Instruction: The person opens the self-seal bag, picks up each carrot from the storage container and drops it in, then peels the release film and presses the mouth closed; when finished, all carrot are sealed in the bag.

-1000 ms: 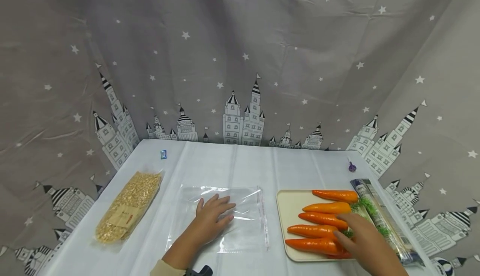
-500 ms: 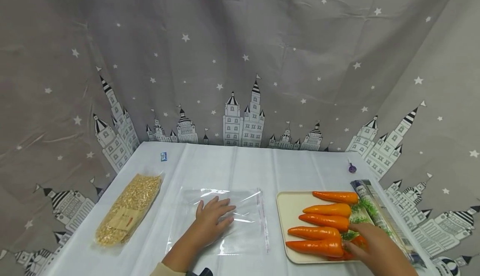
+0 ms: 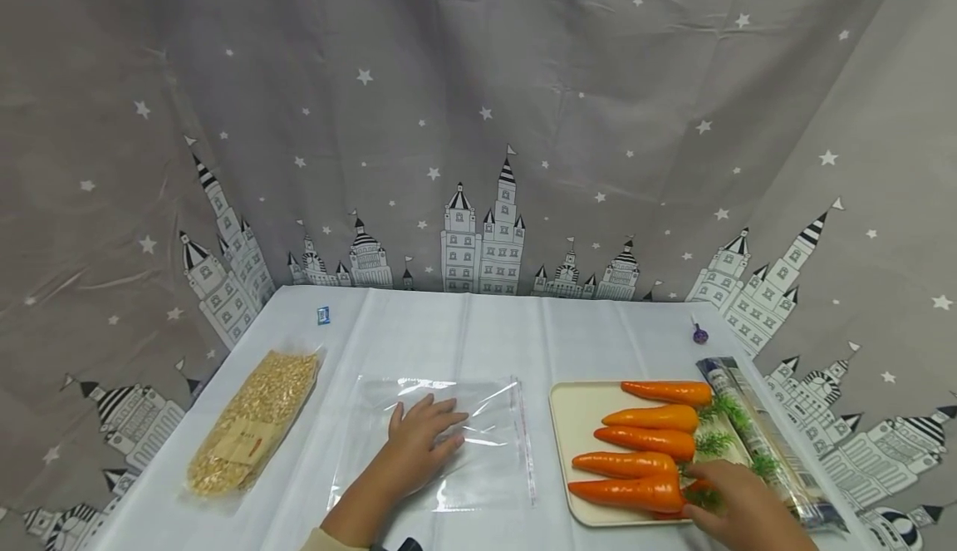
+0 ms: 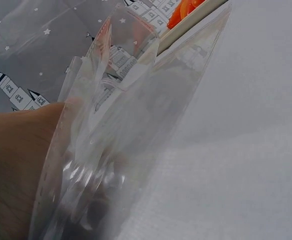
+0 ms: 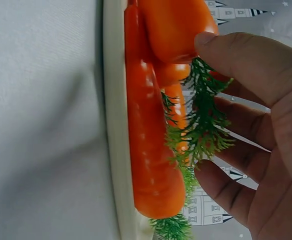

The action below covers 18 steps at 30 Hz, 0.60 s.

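My left hand (image 3: 422,443) lies with fingers spread on a clear plastic bag (image 3: 489,484) in the head view. The left wrist view shows part of the bag (image 4: 151,110) up close beside the wrist. At the right, a cream tray (image 3: 579,397) holds several orange carrots (image 3: 650,417) with green tops. My right hand (image 3: 740,501) is at its front right corner. In the right wrist view, the right thumb presses the blunt end of a carrot (image 5: 178,30). The other fingers curve behind its green leaves (image 5: 201,115), and the index fingertip is hidden.
A clear bag of pale yellow dried food (image 3: 257,418) lies at the left. Long wrapped packages (image 3: 777,451) lie along the right edge. A small blue packet (image 3: 323,315) and a small purple object (image 3: 699,334) sit towards the back. A grey printed curtain (image 3: 478,119) hangs behind.
My right hand has shifted slightly towards the tray's front right corner, and the carrot end between its thumb and index finger has moved left. My left hand stays on the plastic bag.
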### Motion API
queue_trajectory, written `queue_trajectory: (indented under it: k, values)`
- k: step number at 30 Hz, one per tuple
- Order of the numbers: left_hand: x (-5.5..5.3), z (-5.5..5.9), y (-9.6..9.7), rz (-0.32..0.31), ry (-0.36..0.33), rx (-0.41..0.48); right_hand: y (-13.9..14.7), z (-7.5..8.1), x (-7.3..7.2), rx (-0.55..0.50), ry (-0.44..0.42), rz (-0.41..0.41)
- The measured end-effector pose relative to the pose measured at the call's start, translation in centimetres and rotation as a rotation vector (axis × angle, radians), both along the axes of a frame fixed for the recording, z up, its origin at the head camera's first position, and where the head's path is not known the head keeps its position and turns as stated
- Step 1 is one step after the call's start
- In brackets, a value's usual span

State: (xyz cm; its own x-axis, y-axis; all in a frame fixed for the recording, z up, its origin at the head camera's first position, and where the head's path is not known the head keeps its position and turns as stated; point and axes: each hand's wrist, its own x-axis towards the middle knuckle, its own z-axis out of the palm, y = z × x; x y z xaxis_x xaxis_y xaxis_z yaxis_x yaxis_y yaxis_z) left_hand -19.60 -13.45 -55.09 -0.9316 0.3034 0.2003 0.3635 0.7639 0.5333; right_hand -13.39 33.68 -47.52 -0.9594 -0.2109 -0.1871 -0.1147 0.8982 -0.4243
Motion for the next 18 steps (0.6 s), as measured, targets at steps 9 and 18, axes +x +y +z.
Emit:
queue_trajectory:
  k: [9,18]
  values:
    - [0.1,-0.1,0.0,0.006,0.002,0.005,0.2,-1.2,-0.6,-0.066,-0.085,0.07]
    - [0.0,0.0,0.0,0.004,-0.018,0.006,-0.3,-1.9,-0.7,-0.127,-0.135,0.014]
